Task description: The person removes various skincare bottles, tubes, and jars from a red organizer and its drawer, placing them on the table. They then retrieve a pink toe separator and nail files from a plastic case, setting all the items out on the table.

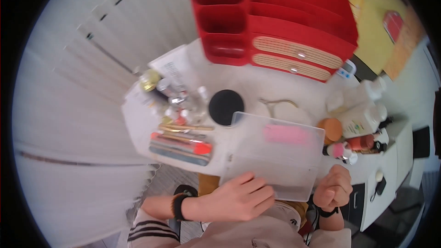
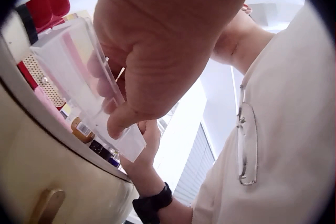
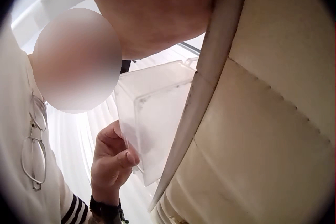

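Observation:
My left hand (image 1: 243,197) grips the near edge of a clear plastic box (image 1: 275,160), its thumb on one side and fingers on the other in the left wrist view. The box stands tilted at the table's front edge. A pink item (image 1: 287,134) shows through its frosted plastic. Beside the box's right end is my right hand (image 1: 333,188), fingers curled into a loose fist, with nothing showing in it. In the right wrist view the left thumb presses on the corner of the box (image 3: 157,113); the right fingers are hidden there.
A red desk organizer (image 1: 294,27) stands at the back. Small bottles (image 1: 172,96) and pens (image 1: 181,144) lie to the left, near a round black item (image 1: 226,107). White bottles (image 1: 363,119) and an orange round thing (image 1: 330,129) stand on the right.

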Tool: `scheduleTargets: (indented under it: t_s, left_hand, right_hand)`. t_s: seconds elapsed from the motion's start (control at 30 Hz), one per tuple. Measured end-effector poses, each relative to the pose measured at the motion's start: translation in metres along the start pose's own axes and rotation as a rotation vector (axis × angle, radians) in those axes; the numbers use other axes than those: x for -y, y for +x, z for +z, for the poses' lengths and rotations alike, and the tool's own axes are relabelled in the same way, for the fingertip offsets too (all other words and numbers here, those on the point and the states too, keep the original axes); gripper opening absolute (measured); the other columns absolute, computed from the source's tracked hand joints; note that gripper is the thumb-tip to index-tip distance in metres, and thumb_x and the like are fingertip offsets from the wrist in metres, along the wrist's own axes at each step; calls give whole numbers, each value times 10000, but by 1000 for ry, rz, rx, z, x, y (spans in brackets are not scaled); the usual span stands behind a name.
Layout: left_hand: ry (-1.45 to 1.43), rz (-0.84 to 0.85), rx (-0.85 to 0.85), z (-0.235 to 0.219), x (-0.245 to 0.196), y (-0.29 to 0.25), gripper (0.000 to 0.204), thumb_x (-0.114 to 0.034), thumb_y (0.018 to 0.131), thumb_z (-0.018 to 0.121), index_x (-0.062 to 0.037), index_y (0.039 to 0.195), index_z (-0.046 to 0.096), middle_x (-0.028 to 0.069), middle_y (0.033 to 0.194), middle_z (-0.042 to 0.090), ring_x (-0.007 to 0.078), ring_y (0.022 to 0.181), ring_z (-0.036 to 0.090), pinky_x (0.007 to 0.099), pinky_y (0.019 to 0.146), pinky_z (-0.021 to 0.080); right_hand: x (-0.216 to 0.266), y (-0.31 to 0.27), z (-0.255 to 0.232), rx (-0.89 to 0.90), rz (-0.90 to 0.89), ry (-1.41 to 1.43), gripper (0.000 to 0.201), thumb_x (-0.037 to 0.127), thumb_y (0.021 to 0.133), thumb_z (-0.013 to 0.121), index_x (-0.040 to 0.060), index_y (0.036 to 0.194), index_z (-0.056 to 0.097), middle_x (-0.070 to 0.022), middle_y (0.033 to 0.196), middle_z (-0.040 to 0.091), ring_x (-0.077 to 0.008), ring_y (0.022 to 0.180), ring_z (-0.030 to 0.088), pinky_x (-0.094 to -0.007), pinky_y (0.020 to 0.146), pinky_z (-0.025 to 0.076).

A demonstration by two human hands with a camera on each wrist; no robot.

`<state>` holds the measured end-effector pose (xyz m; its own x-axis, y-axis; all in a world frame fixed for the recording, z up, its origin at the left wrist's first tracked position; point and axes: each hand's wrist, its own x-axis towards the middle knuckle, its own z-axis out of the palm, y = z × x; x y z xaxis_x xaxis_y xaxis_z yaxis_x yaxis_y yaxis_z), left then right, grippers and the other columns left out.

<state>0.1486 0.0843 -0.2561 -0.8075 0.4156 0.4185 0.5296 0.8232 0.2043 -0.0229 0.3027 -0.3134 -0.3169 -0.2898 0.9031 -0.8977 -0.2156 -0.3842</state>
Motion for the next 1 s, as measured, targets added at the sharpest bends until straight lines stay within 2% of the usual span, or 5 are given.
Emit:
scheduleTargets:
  t_s: [0.43, 0.63, 0.7, 0.77, 1.0]
  left_hand:
    - [105, 108, -97, -70, -21, -7, 162, -115, 854, 705, -49, 732, 622, 76, 731, 586, 216, 617, 555, 338, 517, 374]
    - [300, -190, -355, -118, -31, -82, 129, -185, 821, 745, -73, 833, 681, 61, 846, 646, 221, 739, 598, 422, 612, 433]
    - [527, -37, -569, -134, -10, -126, 271, -316, 876, 764, -61, 931, 690, 67, 926, 679, 254, 793, 637, 435, 649, 483]
    - [773, -602, -1213, -115, -30, -134, 290, 43, 797, 791, 45, 1070, 693, 90, 913, 628, 222, 807, 582, 374, 711, 498]
    - [1075, -846, -555, -172, 4, -130, 109, 86, 868, 737, 32, 932, 668, 110, 851, 634, 274, 803, 566, 382, 774, 468]
  right_hand:
    - [1, 11, -9, 197, 3, 62, 388, 4, 754, 670, 83, 607, 320, -16, 599, 299, -186, 456, 313, -313, 428, 207]
    - [-1, 13, -1, 207, -25, 66, 428, -27, 703, 679, 87, 621, 275, -22, 621, 260, -194, 466, 305, -311, 427, 205]
    - [1, 14, -4, 241, -8, 55, 419, -25, 710, 681, 89, 623, 287, -23, 620, 276, -200, 465, 315, -313, 426, 220]
    - [1, 17, -6, 281, -6, 69, 410, -23, 716, 682, 90, 626, 298, -24, 618, 292, -206, 465, 324, -316, 426, 236]
    - [11, 6, -2, 266, 90, -118, 361, 83, 885, 642, 74, 645, 372, -45, 592, 436, -258, 521, 451, -375, 528, 381]
